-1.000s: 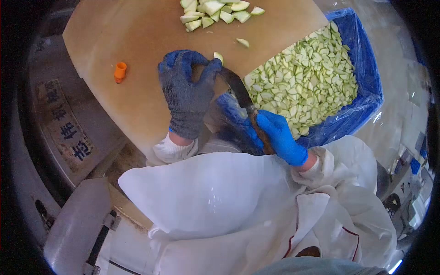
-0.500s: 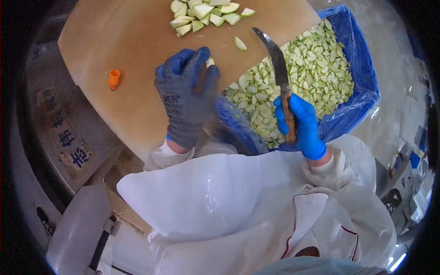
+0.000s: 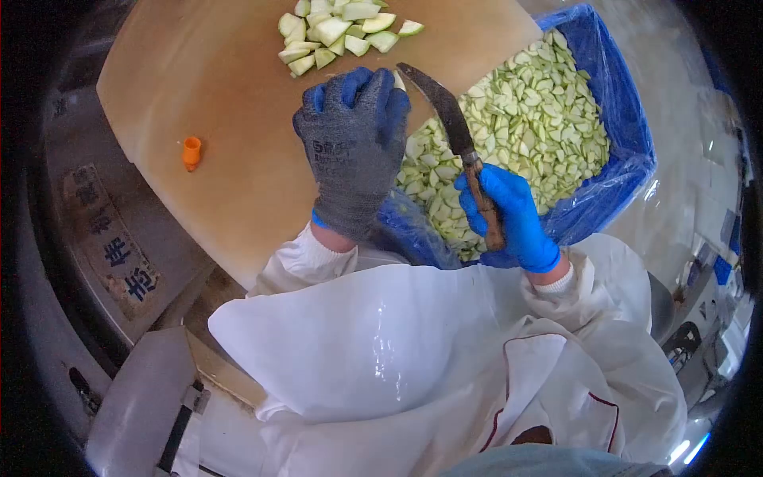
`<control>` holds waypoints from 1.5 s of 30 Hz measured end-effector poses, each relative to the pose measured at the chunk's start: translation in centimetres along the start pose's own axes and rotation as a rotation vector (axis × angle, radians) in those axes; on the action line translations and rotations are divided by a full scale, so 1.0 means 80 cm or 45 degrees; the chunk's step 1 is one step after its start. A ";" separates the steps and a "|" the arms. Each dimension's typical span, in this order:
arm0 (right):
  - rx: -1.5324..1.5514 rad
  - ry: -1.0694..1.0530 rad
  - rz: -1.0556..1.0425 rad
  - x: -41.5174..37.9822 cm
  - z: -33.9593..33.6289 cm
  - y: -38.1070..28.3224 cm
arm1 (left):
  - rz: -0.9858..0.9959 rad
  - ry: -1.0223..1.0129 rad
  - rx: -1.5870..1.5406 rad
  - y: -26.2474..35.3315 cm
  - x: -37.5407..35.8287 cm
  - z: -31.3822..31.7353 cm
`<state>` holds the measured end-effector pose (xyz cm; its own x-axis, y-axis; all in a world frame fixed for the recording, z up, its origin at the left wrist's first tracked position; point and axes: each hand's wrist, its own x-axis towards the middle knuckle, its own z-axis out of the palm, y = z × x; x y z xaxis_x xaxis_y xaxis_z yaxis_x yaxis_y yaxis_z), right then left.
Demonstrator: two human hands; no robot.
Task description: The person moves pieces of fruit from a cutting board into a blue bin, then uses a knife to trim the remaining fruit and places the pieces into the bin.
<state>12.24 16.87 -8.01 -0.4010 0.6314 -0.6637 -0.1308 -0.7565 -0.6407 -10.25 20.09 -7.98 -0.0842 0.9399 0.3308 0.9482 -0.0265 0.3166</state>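
Observation:
My left hand (image 3: pixel 355 151), in a grey and blue glove, is over the tan board with its fingers curled around a pale green piece (image 3: pixel 399 80), mostly hidden by the fingertips. In a blue glove, my right hand (image 3: pixel 513 215) grips the wooden handle of a curved knife (image 3: pixel 449 115). The knife's tip lies close beside the piece at my left hand. A pile of pale green wedges (image 3: pixel 332 30) rests on the board beyond my left hand. Under and beyond the knife is a blue crate (image 3: pixel 632 111), lined with clear plastic and full of green-edged slices (image 3: pixel 532 119).
An orange plastic piece (image 3: pixel 191 153) stands on the left part of the board (image 3: pixel 238 103). Grey metal equipment (image 3: pixel 111 238) with painted characters is at the left. A white apron (image 3: pixel 358 342) spreads below my hands.
My left hand has moved right, its fingers now more curled. The knife has moved left, its tip now near that hand. A single wedge lying apart on the board is no longer seen there.

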 end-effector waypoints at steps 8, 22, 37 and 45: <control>0.050 -0.017 0.015 0.002 0.003 0.007 | 0.046 0.045 -0.017 -0.002 -0.002 0.015; -0.020 0.047 -0.047 0.004 0.007 0.009 | 0.057 0.158 -0.093 -0.008 -0.001 0.019; -0.094 0.084 -0.045 0.004 0.015 0.015 | 0.088 0.140 -0.047 -0.009 -0.002 0.023; -0.154 0.097 -0.027 0.006 0.021 0.018 | 0.112 0.074 -0.037 -0.005 -0.004 0.015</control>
<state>10.36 15.83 -8.59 -0.3285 0.6619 -0.6737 -0.0264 -0.7195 -0.6940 -10.19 20.25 -9.29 -0.0197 0.9123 0.4091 0.9436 -0.1183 0.3092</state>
